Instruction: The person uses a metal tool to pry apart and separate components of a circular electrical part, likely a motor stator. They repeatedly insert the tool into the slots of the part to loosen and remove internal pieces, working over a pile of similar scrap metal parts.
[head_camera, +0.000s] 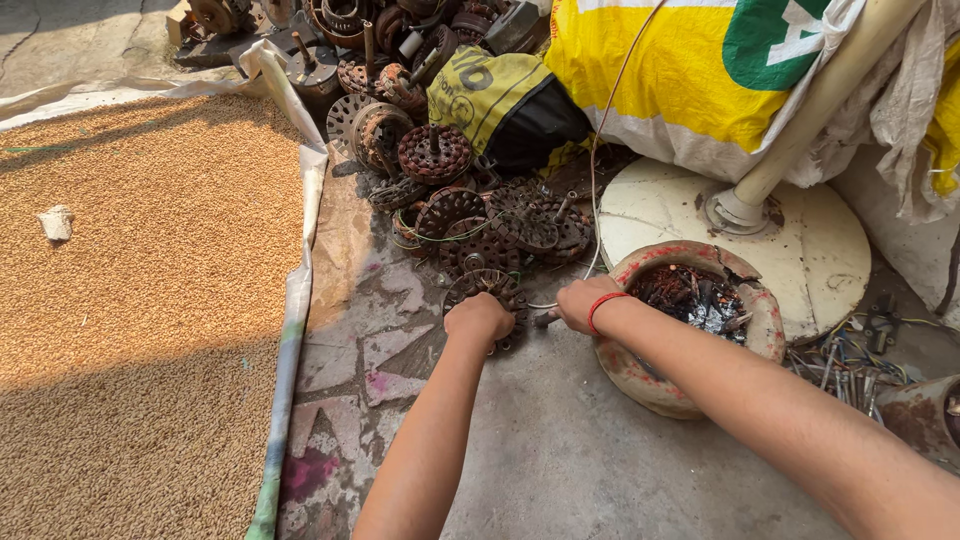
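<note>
**A:** Report the surface and surroundings.

**B:** I see a concrete floor (560, 460), stained and patched with pale flakes and pink marks. Along its left side lies a tarpaulin (296, 300) spread with grain (150, 280), part sunlit, part in shadow. At the floor's far edge sits a heap of rusty motor cores (440, 170). A yellow sack (670, 70) leans at the far right, behind a round white fan base (800, 250) with a slanted pole (820, 90). A chipped clay bowl (640, 370) holding dark scrap stands near the right edge, just in front of the base. Loose wires (850, 360) lie to its right.

**A:** Hand pose?

**B:** Both of my arms extend forward from the near edge. My left hand (478, 318) is clenched, knuckles up, grasping the near rim of a rusty stator core (490, 288). My right hand (582, 302), with a red thread (603, 308) at the wrist, is closed around a thin tool (545, 319); only its short tip shows.

**A:** Location and orientation of the core?

**B:** It lies flat on the floor at the near foot of the heap, just left of the bowl, its round face up and its axis vertical. The tool tip points left toward the core, roughly level with the floor. I cannot tell whether they touch.
</note>
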